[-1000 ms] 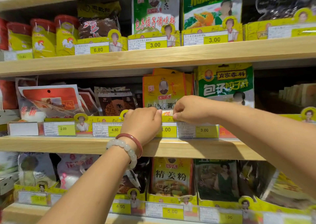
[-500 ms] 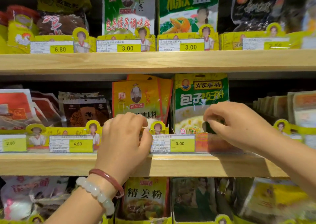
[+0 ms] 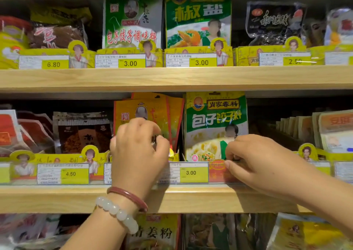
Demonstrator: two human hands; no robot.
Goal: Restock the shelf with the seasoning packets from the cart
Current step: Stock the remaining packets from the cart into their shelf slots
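Orange packets (image 3: 150,114) left of green packet (image 3: 215,123) (touching, seemingly), both on middle shelf (image 3: 57,198) behind price strip (image 3: 191,173).

left hand (image 3: 139,154) hides orange packet (image 3: 150,112) lower half | bottom-row packets (image 3: 214,232) blurred (edge-cropped)

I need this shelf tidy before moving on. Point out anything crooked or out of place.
The orange seasoning packets on the middle wooden shelf fan out unevenly, leaning right toward the upright green-and-white packet. The left hand covers their lower part. Nothing looks spilled or torn.
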